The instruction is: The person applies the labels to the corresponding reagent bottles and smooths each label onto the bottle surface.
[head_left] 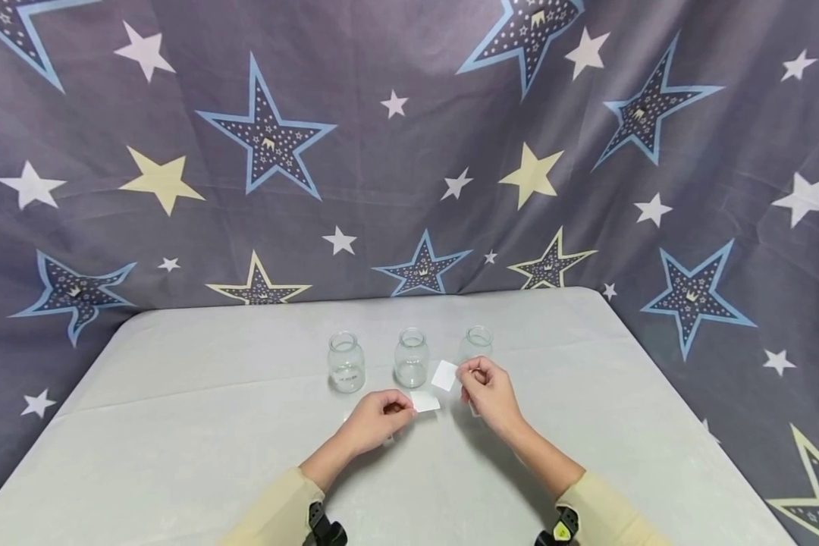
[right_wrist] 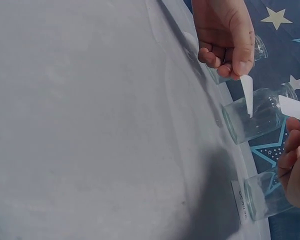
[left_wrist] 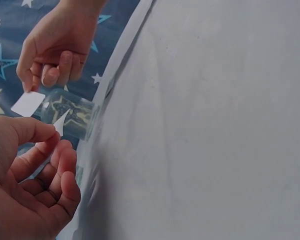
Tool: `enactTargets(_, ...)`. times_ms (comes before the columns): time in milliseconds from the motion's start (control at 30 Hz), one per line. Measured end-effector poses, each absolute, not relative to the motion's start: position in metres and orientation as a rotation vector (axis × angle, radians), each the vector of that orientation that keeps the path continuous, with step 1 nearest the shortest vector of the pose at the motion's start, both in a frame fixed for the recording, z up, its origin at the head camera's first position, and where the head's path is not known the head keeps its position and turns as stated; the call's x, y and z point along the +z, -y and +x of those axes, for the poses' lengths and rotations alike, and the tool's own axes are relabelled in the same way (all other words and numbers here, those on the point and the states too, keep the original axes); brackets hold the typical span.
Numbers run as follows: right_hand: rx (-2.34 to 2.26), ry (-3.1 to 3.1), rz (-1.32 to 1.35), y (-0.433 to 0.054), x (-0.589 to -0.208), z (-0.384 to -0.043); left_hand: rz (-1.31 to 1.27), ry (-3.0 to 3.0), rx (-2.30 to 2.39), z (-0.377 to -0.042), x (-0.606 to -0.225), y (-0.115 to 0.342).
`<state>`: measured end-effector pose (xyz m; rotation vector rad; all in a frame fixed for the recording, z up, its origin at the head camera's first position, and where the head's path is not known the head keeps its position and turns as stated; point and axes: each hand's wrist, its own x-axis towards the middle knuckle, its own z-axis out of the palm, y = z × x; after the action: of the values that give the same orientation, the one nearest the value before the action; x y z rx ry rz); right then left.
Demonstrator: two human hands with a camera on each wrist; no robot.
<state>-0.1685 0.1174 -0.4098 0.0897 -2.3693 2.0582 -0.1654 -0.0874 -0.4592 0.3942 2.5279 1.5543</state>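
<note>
In the head view my left hand [head_left: 375, 421] pinches a small white piece of paper [head_left: 425, 402] between thumb and forefinger. My right hand [head_left: 489, 394] pinches another white, roughly square piece of paper [head_left: 444, 375] by its edge. In the right wrist view the left hand's paper [right_wrist: 247, 95] looks slightly curved, while the right hand's paper [right_wrist: 293, 107] appears flat. Three open glass jars stand in a row beyond the hands: a left jar [head_left: 346, 364] with small dark lettering low on it, a middle jar [head_left: 412, 360], and a right jar [head_left: 476, 341] partly hidden by my right hand.
A white slip with dark lettering [right_wrist: 241, 200] lies by the base of the right jar. Small white bits show near my left hand, too small to identify. A light grey cloth covers the table [head_left: 211, 425]. Behind it hangs a star-patterned curtain [head_left: 382, 189].
</note>
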Motion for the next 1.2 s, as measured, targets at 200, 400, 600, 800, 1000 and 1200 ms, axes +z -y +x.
enactTargets(200, 2.043, 2.380, 0.099, -0.1170, -0.4087, -0.1668, 0.396, -2.523, 1.500, -0.1667, -0.4622, 0.0879)
enactTargets(400, 2.030, 2.397, 0.097, -0.1175, -0.4102, -0.1662, 0.434, -2.692, 1.376, -0.1687, -0.4650, 0.0845)
enactTargets(600, 2.015, 2.414, 0.095, -0.1178, -0.4137, -0.1666, 0.393, -2.805, 1.246, -0.1688, -0.4644, 0.0799)
enactTargets(800, 2.023, 2.410, 0.087, -0.1171, -0.4148, -0.1657, 0.369, -2.869, 1.179, -0.1665, -0.4627, 0.0790)
enactTargets(1000, 2.028, 2.407, 0.096, -0.1157, -0.4136, -0.1649, 0.363, -2.899, 1.186, -0.1664, -0.4626, 0.0793)
enactTargets(1200, 2.026, 2.407, 0.098, -0.1139, -0.4140, -0.1653, 0.344, -2.906, 1.184, -0.1664, -0.4621, 0.0798)
